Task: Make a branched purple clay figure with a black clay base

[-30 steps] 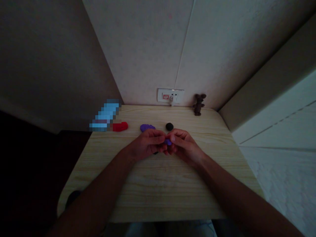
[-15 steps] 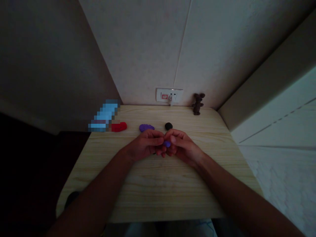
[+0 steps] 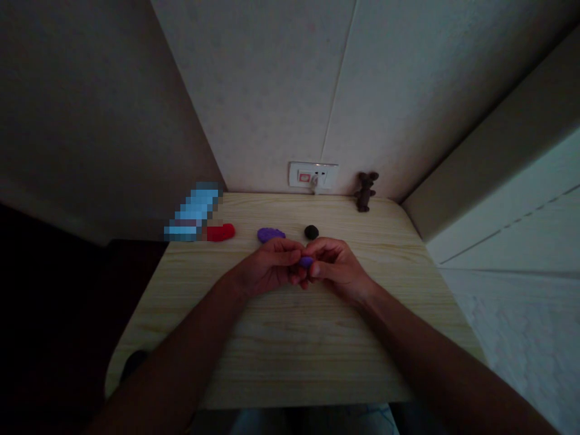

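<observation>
A small purple piece of modelling clay (image 3: pixel 306 261) is pinched between the fingers of both hands over the middle of the table. My left hand (image 3: pixel 275 266) grips it from the left, thumb on top, and my right hand (image 3: pixel 336 266) from the right with the thumb pressed at its near side. The lower fingers overlap beneath and are partly hidden. Just behind my left hand lies a larger flattened purple lump of clay (image 3: pixel 270 234). A black clay ball (image 3: pixel 311 232) sits right behind my right hand.
A red clay roll (image 3: pixel 222 232) lies at the left beside a blurred-out bluish object (image 3: pixel 194 211). On the wooden table's (image 3: pixel 312 356) back right stands a brown bear-like figure (image 3: pixel 365 192). A wall socket (image 3: pixel 312 175) with a plug is behind. Something dark (image 3: pixel 133 364) lies by my left forearm.
My right thumb has shifted slightly down on the purple piece, which now shows wider and flatter between the fingers. The whole view has moved a little.
</observation>
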The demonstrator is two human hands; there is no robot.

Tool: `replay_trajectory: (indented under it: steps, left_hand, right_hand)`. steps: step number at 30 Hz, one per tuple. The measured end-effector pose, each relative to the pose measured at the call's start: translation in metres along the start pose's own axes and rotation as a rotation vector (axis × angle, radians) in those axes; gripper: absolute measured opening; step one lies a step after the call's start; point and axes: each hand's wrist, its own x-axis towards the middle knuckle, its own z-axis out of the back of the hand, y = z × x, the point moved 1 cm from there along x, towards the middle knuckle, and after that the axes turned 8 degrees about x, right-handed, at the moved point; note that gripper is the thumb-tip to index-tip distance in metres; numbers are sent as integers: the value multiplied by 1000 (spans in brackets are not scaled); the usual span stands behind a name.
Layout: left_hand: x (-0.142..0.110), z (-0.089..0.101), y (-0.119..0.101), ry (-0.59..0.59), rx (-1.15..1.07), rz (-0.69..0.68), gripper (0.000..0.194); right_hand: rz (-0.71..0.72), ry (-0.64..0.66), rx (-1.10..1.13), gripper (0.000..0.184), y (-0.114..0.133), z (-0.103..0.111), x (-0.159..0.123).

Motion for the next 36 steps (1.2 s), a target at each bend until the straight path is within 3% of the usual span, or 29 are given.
replay_trajectory:
  steps: [7, 16, 23, 30, 36]
  left_hand:
    - [-3, -2, -2, 57, 10, 59, 26]
    - [-3, 0, -2, 18, 41, 49, 28]
    - [2, 2, -1, -145, 138, -93, 29]
    - [4, 2, -2, -220, 228, -161, 28]
    - [7, 1, -3, -359, 337, -275, 32]
  right_hand:
    - [-49, 35, 53, 28, 2, 0, -3]
    - [-53, 72, 53, 26, 2, 0, -2]
    - [88, -43, -49, 29, 6, 4, 3]
    - [82, -96, -88, 28, 5, 7, 4]
    - [197, -246, -155, 24, 9, 6, 5]
